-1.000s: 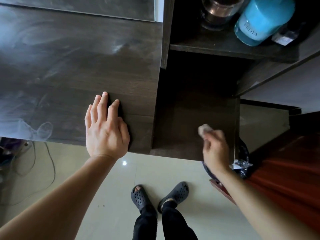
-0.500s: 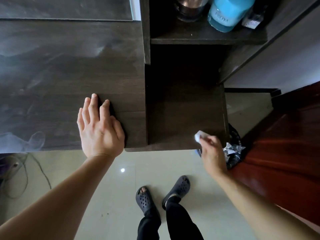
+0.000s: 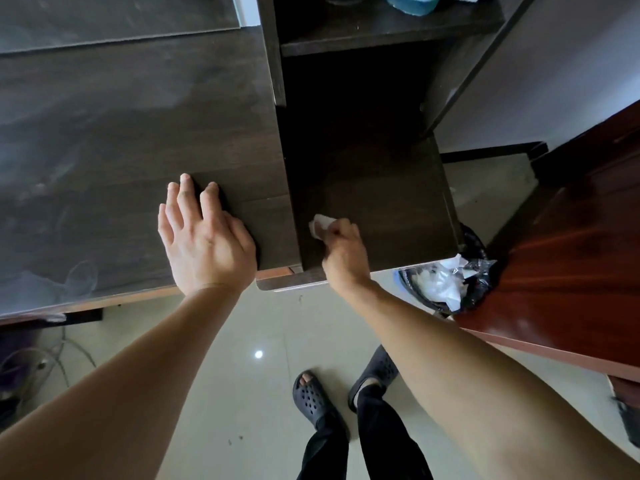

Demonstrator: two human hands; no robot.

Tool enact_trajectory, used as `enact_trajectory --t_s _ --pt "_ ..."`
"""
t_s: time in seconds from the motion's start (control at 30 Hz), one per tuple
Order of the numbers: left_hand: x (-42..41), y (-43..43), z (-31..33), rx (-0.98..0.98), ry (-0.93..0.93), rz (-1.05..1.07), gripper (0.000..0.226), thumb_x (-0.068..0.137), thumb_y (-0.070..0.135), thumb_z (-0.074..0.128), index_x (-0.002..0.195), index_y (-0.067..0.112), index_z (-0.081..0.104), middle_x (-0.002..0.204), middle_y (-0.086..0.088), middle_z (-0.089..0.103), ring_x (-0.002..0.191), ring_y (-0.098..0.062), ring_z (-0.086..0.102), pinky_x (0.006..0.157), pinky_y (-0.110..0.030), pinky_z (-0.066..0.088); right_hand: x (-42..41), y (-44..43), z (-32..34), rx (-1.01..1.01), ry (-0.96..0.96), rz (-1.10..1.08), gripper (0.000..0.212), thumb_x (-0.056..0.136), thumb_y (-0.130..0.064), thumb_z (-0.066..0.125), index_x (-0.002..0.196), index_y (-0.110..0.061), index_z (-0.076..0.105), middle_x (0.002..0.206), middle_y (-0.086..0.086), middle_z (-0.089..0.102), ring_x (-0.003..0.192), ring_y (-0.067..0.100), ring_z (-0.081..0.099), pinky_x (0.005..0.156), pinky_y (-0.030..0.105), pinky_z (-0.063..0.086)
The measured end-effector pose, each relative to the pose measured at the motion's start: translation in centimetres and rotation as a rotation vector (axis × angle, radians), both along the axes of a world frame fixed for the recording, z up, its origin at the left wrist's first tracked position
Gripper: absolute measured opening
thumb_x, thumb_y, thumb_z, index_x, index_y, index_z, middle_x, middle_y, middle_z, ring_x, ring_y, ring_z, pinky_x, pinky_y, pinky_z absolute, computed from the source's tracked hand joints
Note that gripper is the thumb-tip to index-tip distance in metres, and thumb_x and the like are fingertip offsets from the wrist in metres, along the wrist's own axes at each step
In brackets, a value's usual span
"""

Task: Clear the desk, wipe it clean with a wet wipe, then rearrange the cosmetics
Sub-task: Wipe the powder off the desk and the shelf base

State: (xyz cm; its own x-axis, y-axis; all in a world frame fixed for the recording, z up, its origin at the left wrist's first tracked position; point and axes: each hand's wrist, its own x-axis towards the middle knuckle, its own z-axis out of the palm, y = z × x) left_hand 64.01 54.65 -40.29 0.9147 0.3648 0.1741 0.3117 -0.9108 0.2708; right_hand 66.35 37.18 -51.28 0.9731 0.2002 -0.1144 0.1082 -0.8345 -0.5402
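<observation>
Head view. Left hand (image 3: 207,244) lies flat on the bench (image 3: 121,150) near its front edge, fingers straight, grip wide, holding nothing. Right hand (image 3: 343,252) works the bench's right section, below the shelf (image 3: 381,32); its grip is closed around a bunched wet wipe (image 3: 320,225), which sits against the surface close to the front edge. Pale streaks cross the bench's left part. Blue bottle (image 3: 412,1) stands on the shelf above the bench's back. Waste bin (image 3: 446,285) sits just off the bench's right front corner. Risks, as judged: the wad is small, so the dark back corner may go unwiped; a deep reach could knock the bottle.
</observation>
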Motion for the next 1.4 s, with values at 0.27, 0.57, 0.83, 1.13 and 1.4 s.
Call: enact_trajectory --t_s 0.27,0.57,0.83,1.13,1.4 --pt "-0.3 0.4 -0.2 -0.013 -0.034 -0.016 0.047 0.084 0.019 0.037 0.127 0.005 0.05 0.146 -0.021 0.037 0.137 -0.038 0.027 0.114 -0.05 0.018 -8.7 -7.7 -0.3 -0.021 0.17 0.287 0.047 0.078 0.015 0.051 0.109 -0.014 0.07 0.093 0.009 0.053 0.09 0.026 0.055 0.066 0.025 0.04" --pt "-0.9 -11.6 1.2 -0.205 -0.051 -0.385 0.031 0.08 0.013 0.047 0.105 0.004 0.063 0.118 -0.017 0.057 0.108 -0.037 0.051 0.091 -0.043 0.04 -11.1 -24.8 -1.5 -0.017 0.389 -0.621 0.016 0.085 -0.007 0.059 0.097 -0.009 0.071 0.095 0.014 0.071 0.091 0.031 0.064 0.07 0.026 0.039" --pt "3.3 -26.7 -4.4 -0.242 0.165 -0.626 0.039 0.081 0.024 0.033 0.098 0.005 0.064 0.105 -0.014 0.059 0.091 -0.035 0.055 0.078 -0.044 0.05 -6.8 -31.8 -7.0 0.167 0.534 -0.986 0.018 0.079 0.0 0.061 0.092 -0.007 0.071 0.102 0.011 0.071 0.093 0.024 0.064 0.074 0.023 0.044" --pt "9.6 -30.2 -13.3 -0.022 0.131 -0.66 0.035 0.095 0.022 0.043 0.124 0.006 0.056 0.146 -0.025 0.036 0.137 -0.04 0.029 0.111 -0.049 0.028 -1.6 -35.2 -18.5 0.018 0.638 -0.789 0.028 0.078 0.005 0.054 0.096 -0.003 0.074 0.106 0.014 0.071 0.103 0.028 0.064 0.087 0.029 0.05" --pt "9.7 -30.3 -14.5 -0.041 0.089 -0.665 0.039 0.097 0.022 0.039 0.127 0.005 0.056 0.148 -0.027 0.032 0.139 -0.041 0.025 0.113 -0.051 0.023 -0.9 -34.6 -25.7 -0.041 0.655 -0.521 0.038 0.077 0.014 0.048 0.102 -0.002 0.072 0.11 0.021 0.066 0.107 0.034 0.06 0.091 0.035 0.049"
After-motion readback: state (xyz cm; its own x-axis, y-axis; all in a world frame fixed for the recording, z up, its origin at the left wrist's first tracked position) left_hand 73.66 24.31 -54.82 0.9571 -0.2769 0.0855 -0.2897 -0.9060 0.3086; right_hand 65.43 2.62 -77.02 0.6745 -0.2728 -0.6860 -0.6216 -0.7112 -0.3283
